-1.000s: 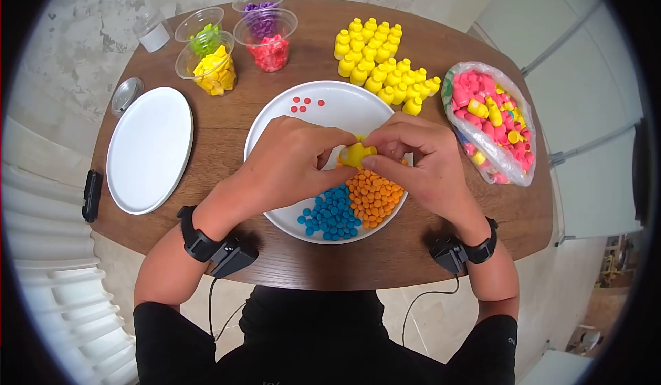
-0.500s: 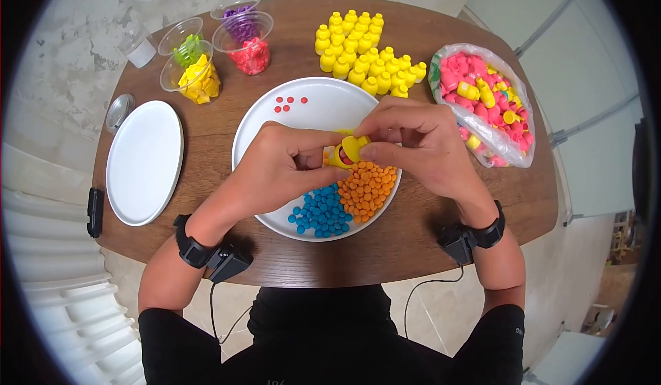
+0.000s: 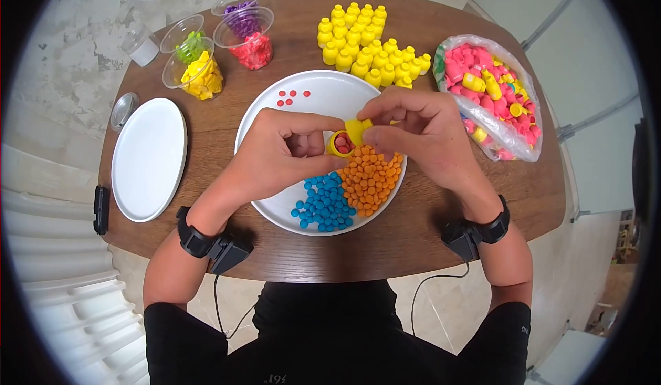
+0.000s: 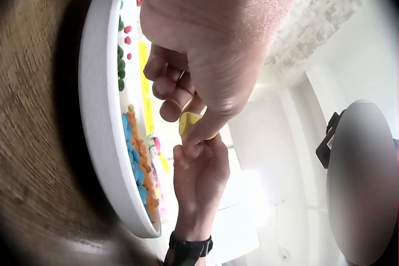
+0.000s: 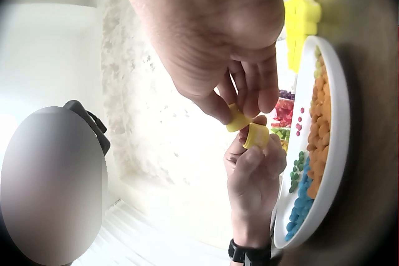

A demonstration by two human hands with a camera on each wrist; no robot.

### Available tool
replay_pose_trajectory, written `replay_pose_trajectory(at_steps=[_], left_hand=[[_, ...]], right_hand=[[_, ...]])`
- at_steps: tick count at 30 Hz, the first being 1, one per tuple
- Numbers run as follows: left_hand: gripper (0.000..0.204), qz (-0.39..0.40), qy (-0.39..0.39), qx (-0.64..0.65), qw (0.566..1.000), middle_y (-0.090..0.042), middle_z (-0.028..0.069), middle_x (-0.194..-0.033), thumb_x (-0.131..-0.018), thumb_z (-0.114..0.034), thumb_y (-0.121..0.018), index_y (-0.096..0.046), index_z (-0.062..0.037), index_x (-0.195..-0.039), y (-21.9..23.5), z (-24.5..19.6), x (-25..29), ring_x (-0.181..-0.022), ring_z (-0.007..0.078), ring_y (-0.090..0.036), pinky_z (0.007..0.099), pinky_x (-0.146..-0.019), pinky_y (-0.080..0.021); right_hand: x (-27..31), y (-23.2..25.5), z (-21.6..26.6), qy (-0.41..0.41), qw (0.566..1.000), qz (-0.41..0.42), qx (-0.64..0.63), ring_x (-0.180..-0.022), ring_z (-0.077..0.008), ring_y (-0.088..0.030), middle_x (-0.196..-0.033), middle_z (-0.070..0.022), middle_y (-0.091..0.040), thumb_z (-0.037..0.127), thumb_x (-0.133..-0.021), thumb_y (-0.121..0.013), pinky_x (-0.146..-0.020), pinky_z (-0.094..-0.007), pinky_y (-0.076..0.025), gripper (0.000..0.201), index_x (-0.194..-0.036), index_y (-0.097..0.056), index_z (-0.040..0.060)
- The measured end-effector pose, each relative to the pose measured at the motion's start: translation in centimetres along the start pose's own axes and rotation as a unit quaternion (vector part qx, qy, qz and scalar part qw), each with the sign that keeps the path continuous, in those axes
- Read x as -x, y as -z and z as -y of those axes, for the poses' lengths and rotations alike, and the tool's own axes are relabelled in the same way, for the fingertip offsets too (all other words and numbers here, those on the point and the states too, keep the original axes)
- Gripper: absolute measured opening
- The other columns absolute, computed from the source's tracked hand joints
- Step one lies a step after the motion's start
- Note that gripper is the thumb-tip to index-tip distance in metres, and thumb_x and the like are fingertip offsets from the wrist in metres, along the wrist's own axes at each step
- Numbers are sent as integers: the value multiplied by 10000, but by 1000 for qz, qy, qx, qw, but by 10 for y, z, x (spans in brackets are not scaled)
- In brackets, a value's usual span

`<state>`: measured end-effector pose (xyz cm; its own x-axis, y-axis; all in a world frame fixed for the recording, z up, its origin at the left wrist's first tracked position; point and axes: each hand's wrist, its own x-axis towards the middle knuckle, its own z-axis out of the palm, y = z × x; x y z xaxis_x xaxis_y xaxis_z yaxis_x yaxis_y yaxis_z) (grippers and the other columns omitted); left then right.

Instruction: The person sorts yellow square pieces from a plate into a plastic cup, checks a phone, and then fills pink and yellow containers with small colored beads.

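Over the large white plate (image 3: 334,96), my left hand (image 3: 279,147) pinches the cup-like lower part of a yellow bottle (image 5: 257,136) between thumb and fingers. Red candies (image 3: 342,144) show inside its open mouth. My right hand (image 3: 430,137) pinches the bottle's yellow top (image 3: 357,131), tilted beside that mouth and parted from it. Below the hands lie piles of blue candies (image 3: 323,202) and orange candies (image 3: 372,178). A few loose red candies (image 3: 290,98) sit near the plate's far rim. Green candies (image 5: 296,172), hidden by my left hand in the head view, show in the right wrist view.
Yellow bottles (image 3: 358,40) stand grouped behind the plate. A plastic bag (image 3: 492,99) of pink and yellow parts lies at right. Clear cups hold yellow pieces (image 3: 203,76), red pieces (image 3: 253,51), green and purple ones. A second white plate (image 3: 149,161) is at left.
The yellow bottle's top has come away from its lower part, showing red candies inside. My right hand has tilted the top aside; my left hand still holds the lower part.
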<state>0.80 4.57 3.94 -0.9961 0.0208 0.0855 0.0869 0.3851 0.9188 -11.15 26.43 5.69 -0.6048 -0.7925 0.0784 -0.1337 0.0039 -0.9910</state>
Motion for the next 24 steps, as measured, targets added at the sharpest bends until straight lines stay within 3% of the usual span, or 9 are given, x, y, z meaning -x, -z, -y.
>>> replay_pose_trajectory(at_steps=[2, 5, 9, 11, 13, 15, 19, 22, 24], left_hand=[[416, -2, -6, -5, 1000, -583, -84, -697, -795, 31, -838, -777, -5, -1205, 3, 1, -1, -620, -12, -466, 189, -580, -353], [335, -46, -24, 11, 999, -534, -94, -651, -830, -25, -855, -786, -4, -1157, 13, 6, -4, -575, -16, -406, 204, -524, -301], [316, -98, 27, -13, 995, -616, -86, -760, -851, -1, -839, -778, -1, -1160, 38, 16, -7, -653, -18, -466, 187, -592, -359], [304, -114, 57, -92, 988, -617, -85, -759, -867, -28, -838, -777, 6, -1162, 44, 21, -9, -655, -12, -464, 192, -595, -369], [277, -123, 49, -132, 982, -573, -64, -641, -849, -141, -853, -816, -21, -1096, 47, 20, -8, -577, 25, -466, 229, -544, -372], [294, -109, 43, -289, 950, -621, 21, -633, -824, -203, -863, -822, -26, -1054, 51, 20, -7, -536, 94, -522, 276, -539, -413], [256, -87, 64, -376, 920, -627, 6, -671, -827, -183, -848, -822, -42, -1039, 55, 11, -16, -591, 74, -487, 277, -572, -415], [288, -34, 38, -442, 895, -631, 70, -656, -796, -214, -843, -815, -36, -1020, 56, 5, -28, -584, 154, -568, 327, -586, -458], [276, -20, -39, -496, 867, -671, 132, -685, -753, -197, -831, -804, -31, -971, 56, 7, -34, -643, 266, -664, 388, -630, -517]], right_hand=[[-1, 2, -2, -4, 1000, -8, -23, -736, -78, -657, -937, -58, -719, -64, -880, -758, -644, -211, -520, 248, -1125, -738, -33], [-5, 9, -12, 25, 997, -68, -3, -763, -41, -638, -911, -45, -733, 60, -900, -794, -626, -185, -477, 192, -1073, -763, -17], [-15, 21, -39, 115, 976, -166, 77, -692, -48, -575, -829, -19, -698, 75, -857, -822, -592, -190, -427, 218, -1045, -763, -19], [-18, 25, -46, 132, 970, -176, 98, -694, -66, -588, -814, -29, -698, 65, -848, -816, -604, -217, -459, 205, -1023, -763, -27], [-19, 24, -48, 151, 967, -180, 103, -691, -75, -593, -808, -36, -698, 66, -846, -813, -613, -228, -474, 203, -1017, -762, -31], [-18, 22, -47, 167, 963, -183, 109, -688, -84, -598, -802, -43, -698, 68, -844, -811, -622, -239, -489, 201, -1011, -762, -34], [-15, 19, -37, 172, 956, -181, 156, -687, -90, -613, -791, -53, -703, 80, -842, -810, -637, -248, -511, 191, -986, -763, -36], [-18, 22, -41, 165, 955, -187, 163, -686, -89, -617, -782, -53, -704, 87, -835, -812, -641, -247, -516, 192, -974, -763, -37], [-20, 25, -45, 165, 954, -191, 163, -685, -88, -617, -777, -52, -704, 88, -832, -813, -642, -247, -518, 192, -968, -763, -38]])
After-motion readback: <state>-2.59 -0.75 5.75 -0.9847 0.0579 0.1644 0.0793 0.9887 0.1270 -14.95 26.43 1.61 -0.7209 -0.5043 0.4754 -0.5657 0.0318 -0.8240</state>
